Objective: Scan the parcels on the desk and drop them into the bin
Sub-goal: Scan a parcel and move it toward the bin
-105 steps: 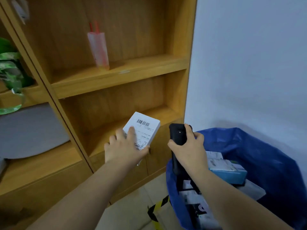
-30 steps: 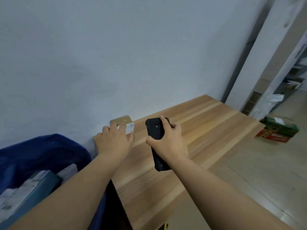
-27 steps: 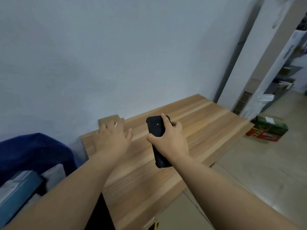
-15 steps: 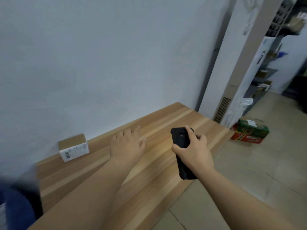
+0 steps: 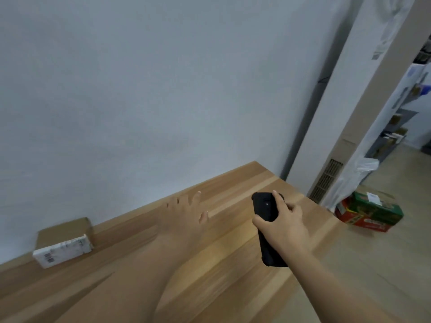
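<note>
Right hand (image 5: 283,226) is wrapped around the black scanner (image 5: 268,228), left hand (image 5: 185,214) is flat and empty over the desk (image 5: 233,264). Only parcel (image 5: 63,243) I can see sits way off left against the wall, long side along it, so the left hand's closer. Barcode's blurry, and the bin's out of shot.

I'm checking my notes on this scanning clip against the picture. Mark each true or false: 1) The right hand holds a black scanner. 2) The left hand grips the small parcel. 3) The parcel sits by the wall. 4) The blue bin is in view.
1) True: the right hand grips the black scanner.
2) False: the left hand is spread open over the desk, apart from the small parcel.
3) True.
4) False: no bin shows.
</note>
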